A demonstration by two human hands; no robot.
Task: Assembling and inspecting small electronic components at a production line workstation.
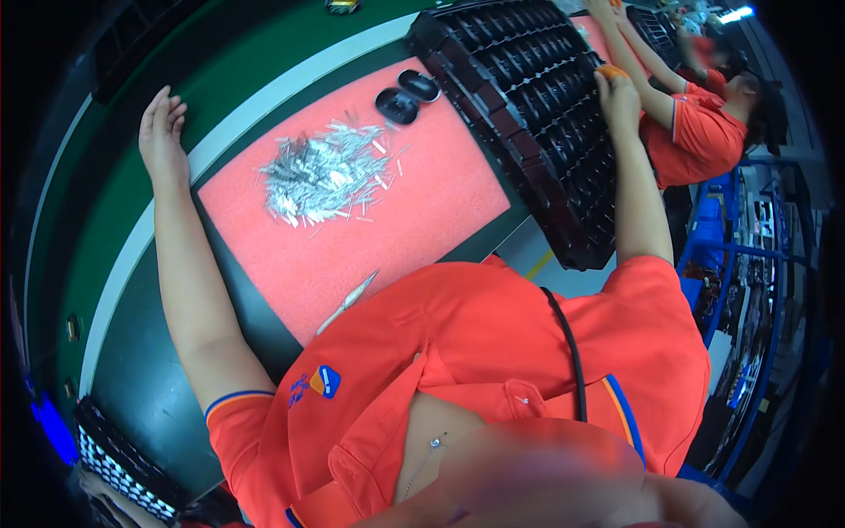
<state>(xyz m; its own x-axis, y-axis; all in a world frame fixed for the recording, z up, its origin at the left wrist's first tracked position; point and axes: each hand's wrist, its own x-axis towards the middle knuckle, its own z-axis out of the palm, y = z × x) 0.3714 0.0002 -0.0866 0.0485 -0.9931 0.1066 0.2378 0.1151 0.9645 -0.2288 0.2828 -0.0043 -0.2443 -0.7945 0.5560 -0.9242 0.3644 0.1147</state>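
Observation:
My left hand (165,132) reaches past the pink foam mat (290,264) over the green conveyor belt (114,167); its fingers are apart, slightly bent, with nothing in them. At the right, my right hand (620,101) is beside the far right edge of a black tray (537,97) with rows of compartments. Its fingers are bent closed, and something orange shows at the fingertips; what they grip, if anything, is hidden. A heap of thin clear and whitish strips (326,172) lies on the mat. Above it sit two glossy black oval pieces (397,106).
A slim white pointed tool (348,302) lies at the mat's near edge. Small items (73,328) rest on the belt. Beyond my right arm a co-worker in a red shirt (704,132) works close by. Blue-framed racks (731,238) stand at far right.

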